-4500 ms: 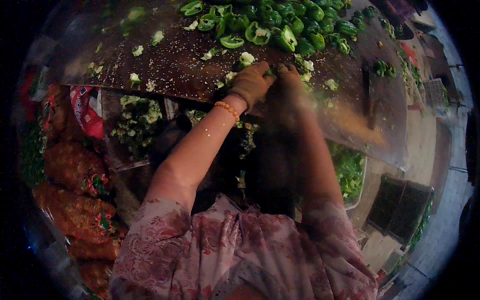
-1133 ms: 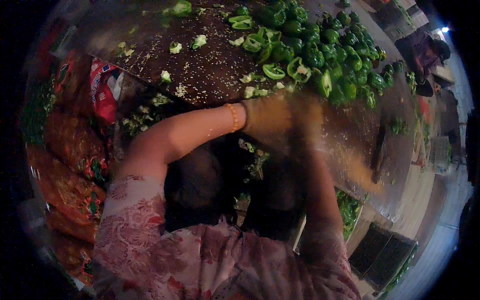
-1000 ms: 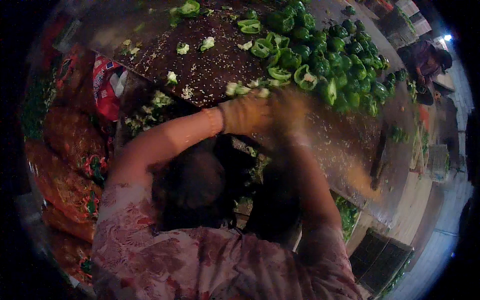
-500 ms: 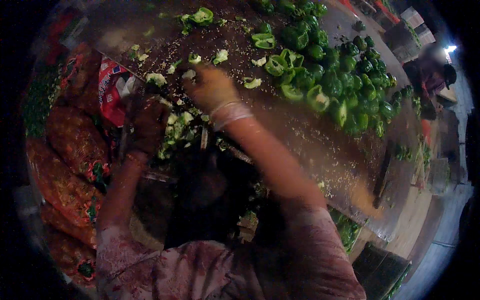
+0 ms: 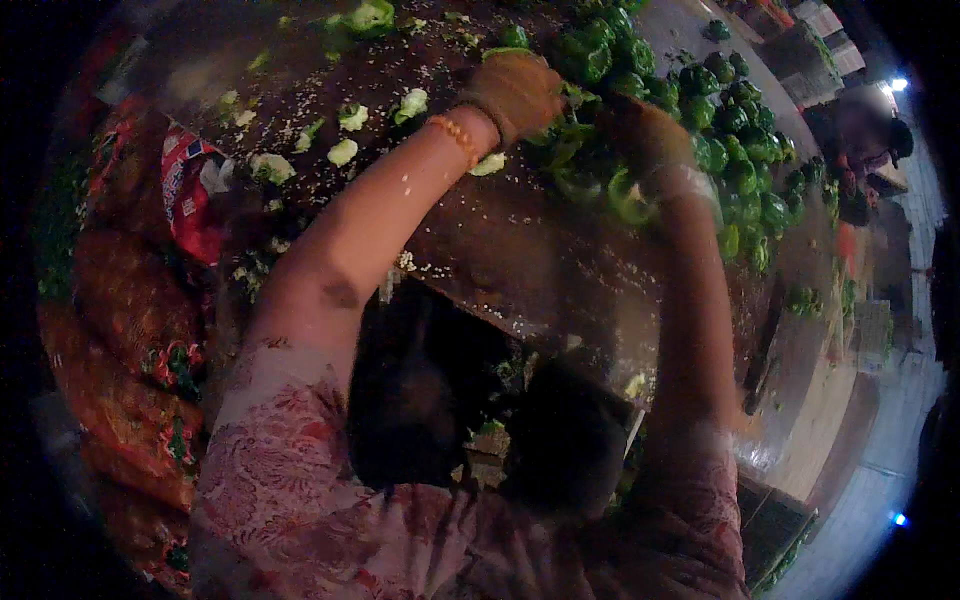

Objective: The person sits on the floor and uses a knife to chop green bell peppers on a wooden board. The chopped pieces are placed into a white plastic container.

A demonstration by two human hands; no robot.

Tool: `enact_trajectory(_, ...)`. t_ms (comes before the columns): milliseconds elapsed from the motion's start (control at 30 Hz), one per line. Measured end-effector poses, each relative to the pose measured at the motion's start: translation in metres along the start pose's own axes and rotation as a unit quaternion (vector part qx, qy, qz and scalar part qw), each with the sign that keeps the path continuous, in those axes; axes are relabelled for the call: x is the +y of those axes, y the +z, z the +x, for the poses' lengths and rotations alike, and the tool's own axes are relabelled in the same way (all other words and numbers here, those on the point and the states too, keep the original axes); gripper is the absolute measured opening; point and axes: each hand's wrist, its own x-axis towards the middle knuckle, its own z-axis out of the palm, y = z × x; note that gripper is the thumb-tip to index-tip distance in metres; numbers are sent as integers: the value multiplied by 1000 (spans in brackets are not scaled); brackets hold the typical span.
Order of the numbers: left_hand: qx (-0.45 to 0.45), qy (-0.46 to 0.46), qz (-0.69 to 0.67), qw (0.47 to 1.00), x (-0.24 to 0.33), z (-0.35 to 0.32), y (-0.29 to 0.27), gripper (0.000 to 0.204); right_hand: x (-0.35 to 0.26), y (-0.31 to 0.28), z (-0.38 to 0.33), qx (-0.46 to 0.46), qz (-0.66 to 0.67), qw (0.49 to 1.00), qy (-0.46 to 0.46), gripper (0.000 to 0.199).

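Note:
Both my hands have gloves on and reach to the near left edge of a heap of green bell peppers [image 5: 740, 175]. My left hand [image 5: 515, 95], with an orange beaded bracelet at the wrist, has its fingertips against cut peppers, and its grip is hidden. A pepper half [image 5: 505, 52] shows just beyond its knuckles. My right hand [image 5: 648, 140], with a pale cuff at the wrist, is over the peppers a little to the right, smeared by motion. Its fingers cannot be made out. Below the hands lie blurred cut pepper halves [image 5: 628, 200].
Pale pepper cores [image 5: 352, 117] and scattered seeds lie across the brown table [image 5: 480, 235]. A red printed bag [image 5: 190, 200] hangs at its left edge, beside orange mesh sacks [image 5: 110, 390]. Far right, another person [image 5: 865, 140] is near stacked boxes [image 5: 805, 60].
Both hands have moved right, from the cores at the left edge to the pepper heap. My left arm now stretches across the table. The view has shifted slightly.

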Motion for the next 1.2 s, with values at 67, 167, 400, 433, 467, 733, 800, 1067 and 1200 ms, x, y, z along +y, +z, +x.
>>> enact_trajectory(67, -14, 54, -68, 996, 39, -14, 4, 37, 64, 31, -2, -28, -110, 993, -27, 40)
enact_trajectory(167, 49, 39, -155, 986, 25, -35, 41, 39, 15, 36, -29, 53, -87, 994, -36, 32)
enact_trajectory(400, 30, -54, -251, 966, 55, -70, -1, 40, -23, 3, -95, 87, 132, 984, 83, 37)
enact_trajectory(433, 11, -66, -347, 936, 61, -76, 2, 39, -18, 7, -106, 117, 77, 990, 21, 38)
enact_trajectory(467, -8, -77, -439, 895, 69, -81, 12, 37, -6, 17, -116, 147, 20, 988, -41, 40)
enact_trajectory(733, -174, -28, -640, 748, 128, -130, -2, 37, -16, 13, -232, 214, 47, 968, -120, 59)
enact_trajectory(800, -181, -36, -589, 787, 144, -140, 0, 40, -11, 15, -247, 132, 508, 848, 74, 59)
enact_trajectory(1067, 21, -69, -464, 883, 196, -170, -9, 42, 11, -2, -266, 81, 547, 820, 146, 64)
enact_trajectory(1200, -63, -218, -676, 701, 217, -187, -27, 40, 61, 22, -274, 174, 431, 877, 120, 52)
